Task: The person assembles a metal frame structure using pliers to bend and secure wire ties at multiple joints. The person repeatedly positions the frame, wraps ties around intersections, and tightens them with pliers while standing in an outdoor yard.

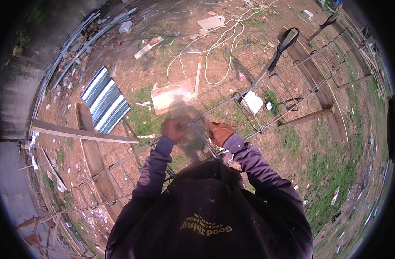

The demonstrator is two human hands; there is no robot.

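A long cage of steel reinforcing bars (218, 107) with square stirrups runs slantwise in front of me, from lower left to upper right. My left hand (176, 129) is closed with curled fingers, just left of a stirrup (206, 141) near the middle of the cage. Whatever it holds is hidden by the fingers and a hazy smear. On the other side of that stirrup, my right hand (221, 133) has its fingers drawn together against the bars. I cannot make out anything between them.
Wooden trestles (91, 153) and timber supports (312, 73) stand along the cage. A black strap (286, 43) hangs on a post. Beyond lie a striped corrugated sheet (106, 101), a wooden board (165, 98) and a looped pale cable (225, 80). A white slab (252, 102) lies under the bars.
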